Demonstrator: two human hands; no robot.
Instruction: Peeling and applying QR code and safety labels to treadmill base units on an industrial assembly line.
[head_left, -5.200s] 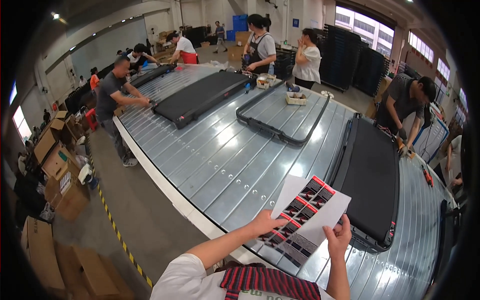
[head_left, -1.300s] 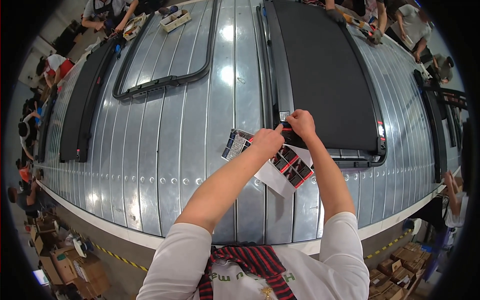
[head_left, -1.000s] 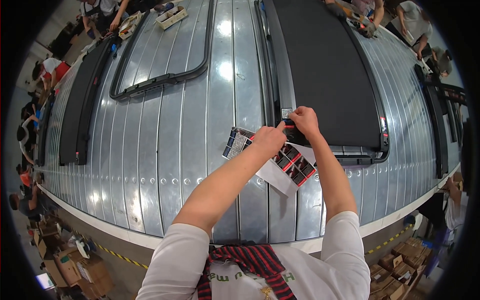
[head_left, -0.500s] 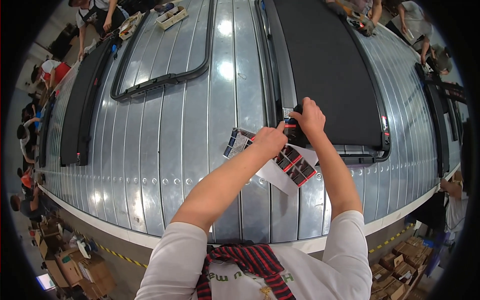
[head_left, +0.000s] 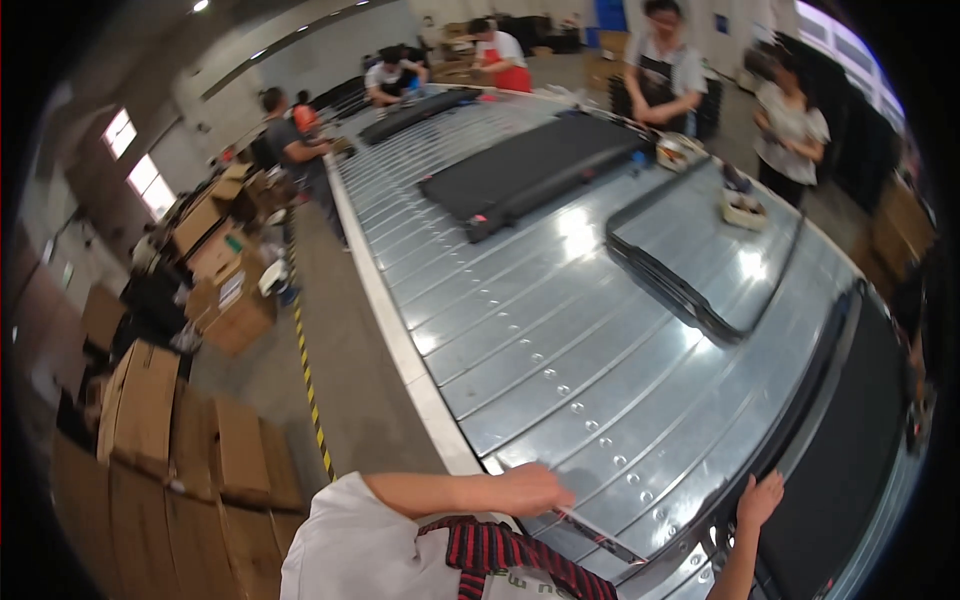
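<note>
My left hand (head_left: 532,490) is closed on the end of a printed label sheet (head_left: 602,537). Seen nearly edge-on, the sheet reaches over the metal tabletop (head_left: 540,400) beside my apron. My right hand (head_left: 761,499) lies with fingers extended on the near edge of a long black fabric-covered panel (head_left: 845,440). A dark rail (head_left: 800,420) runs along that panel's left side. Whatever is under my right palm is hidden.
An open black frame (head_left: 690,295) and another black panel (head_left: 535,170) lie farther along the table. A small parts tray (head_left: 743,212) stands near its far edge. Co-workers stand around. Cardboard boxes (head_left: 150,400) are stacked left of the yellow-black floor line (head_left: 310,390).
My view has swung left along the table. The left hand has come away from the panel with the label sheet. My right hand has flattened onto the panel's edge.
</note>
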